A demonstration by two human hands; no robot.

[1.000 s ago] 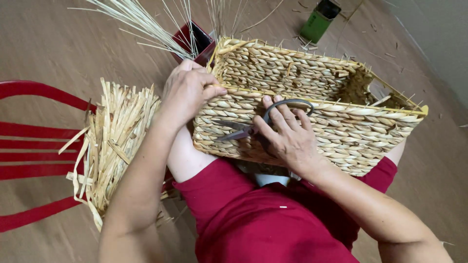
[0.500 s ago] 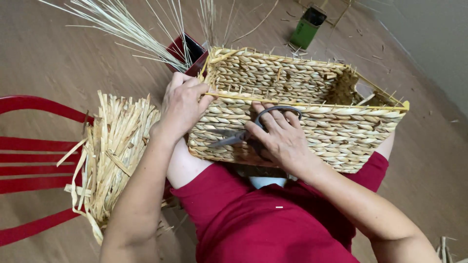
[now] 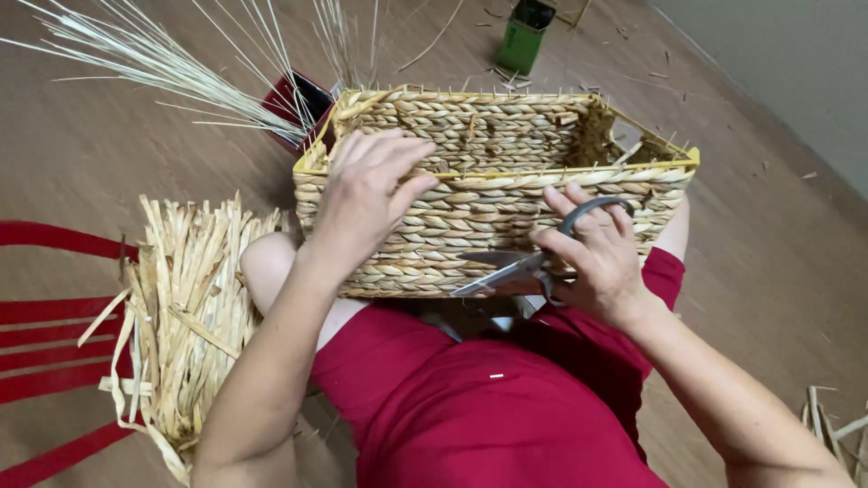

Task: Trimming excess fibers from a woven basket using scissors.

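We rest the woven basket (image 3: pixel 506 194) on our lap. Left hand (image 3: pixel 366 194) lies flat, fingers spread, on its near wall to steady it. Right hand (image 3: pixel 592 258) grips scissors (image 3: pixel 520 267), blades nearly closed against the weave, likely trimming. Straw bundle (image 3: pixel 185 307) beside our knee.

The basket (image 3: pixel 493 203) under my left hand (image 3: pixel 366 194) is braided dry fibre, rough and matt, straw-coloured. The scissors (image 3: pixel 529 262) in my right hand (image 3: pixel 592 258) have smooth grey metal blades with a dull sheen. The flat straw strips (image 3: pixel 185 307) beside my knee look papery and coarse. My red shorts (image 3: pixel 470 407) are soft matt cloth. The floor (image 3: pixel 768 271) is smooth brown wood.
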